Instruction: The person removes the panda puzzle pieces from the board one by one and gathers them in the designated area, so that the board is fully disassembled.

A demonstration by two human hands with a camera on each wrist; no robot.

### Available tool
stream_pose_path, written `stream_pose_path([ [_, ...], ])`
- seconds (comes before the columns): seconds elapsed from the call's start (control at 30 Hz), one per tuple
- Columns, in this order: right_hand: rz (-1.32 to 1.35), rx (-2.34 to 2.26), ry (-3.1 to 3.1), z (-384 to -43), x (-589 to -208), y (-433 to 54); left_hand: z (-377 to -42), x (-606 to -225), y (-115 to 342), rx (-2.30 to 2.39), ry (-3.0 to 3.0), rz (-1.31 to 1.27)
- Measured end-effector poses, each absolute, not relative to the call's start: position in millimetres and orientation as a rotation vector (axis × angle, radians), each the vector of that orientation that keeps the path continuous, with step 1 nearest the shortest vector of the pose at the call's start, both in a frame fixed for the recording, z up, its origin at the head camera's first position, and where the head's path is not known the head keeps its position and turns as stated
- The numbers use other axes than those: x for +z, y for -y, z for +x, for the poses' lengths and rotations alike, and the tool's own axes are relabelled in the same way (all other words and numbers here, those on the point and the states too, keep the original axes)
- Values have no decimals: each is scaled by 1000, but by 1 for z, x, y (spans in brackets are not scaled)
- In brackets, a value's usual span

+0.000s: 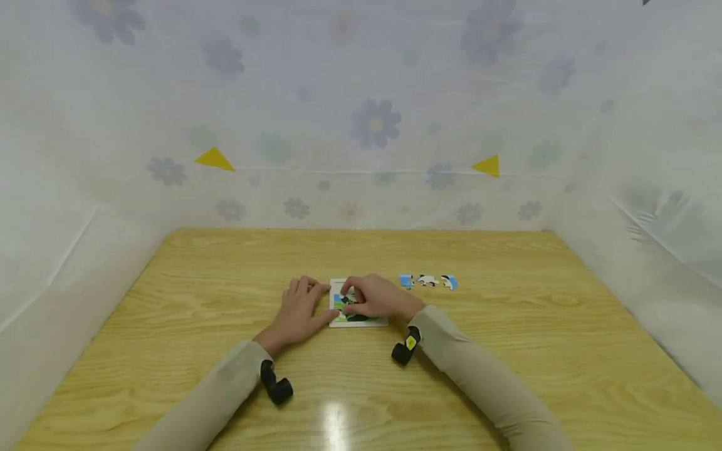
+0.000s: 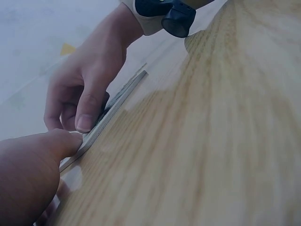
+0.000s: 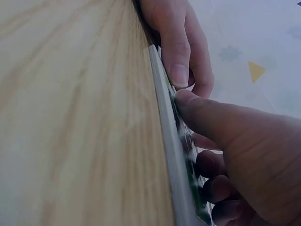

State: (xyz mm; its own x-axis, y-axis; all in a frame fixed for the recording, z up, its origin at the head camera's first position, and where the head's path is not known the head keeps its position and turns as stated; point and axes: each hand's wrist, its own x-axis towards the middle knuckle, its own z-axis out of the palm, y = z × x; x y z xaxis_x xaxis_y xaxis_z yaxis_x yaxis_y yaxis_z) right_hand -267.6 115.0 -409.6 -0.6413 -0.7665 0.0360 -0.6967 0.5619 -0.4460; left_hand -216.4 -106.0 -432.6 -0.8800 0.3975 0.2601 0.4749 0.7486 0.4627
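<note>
- The puzzle board [image 1: 361,324], with its pale rim and animal-like picture (black and white over some green and blue), lies flat on the table in front of me, between my hands.
- My left hand [image 1: 299,311] is spread beside the board's left edge, its thumb touching the rim near the lower corner.
- My right hand [image 1: 378,296] is bent over the picture, thumb and curled fingers down on it; I cannot tell whether they pinch a piece.
- Loose puzzle pieces [image 1: 427,279], blue, white and black, lie in a row just right of that hand.
- Black wrist cameras [image 1: 276,389] sit at my beige cuffs.
- The wood-grained table [image 1: 507,300] runs back to a flowered sheet [image 1: 316,69] with two yellow triangles [image 1: 216,160].
</note>
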Motion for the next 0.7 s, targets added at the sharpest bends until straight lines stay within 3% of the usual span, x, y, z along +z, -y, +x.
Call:
stream_pose_path([
  [0.7,-1018,-613,-2583,-270,-395,-99,-217,-430,109,-812,2798,-695],
])
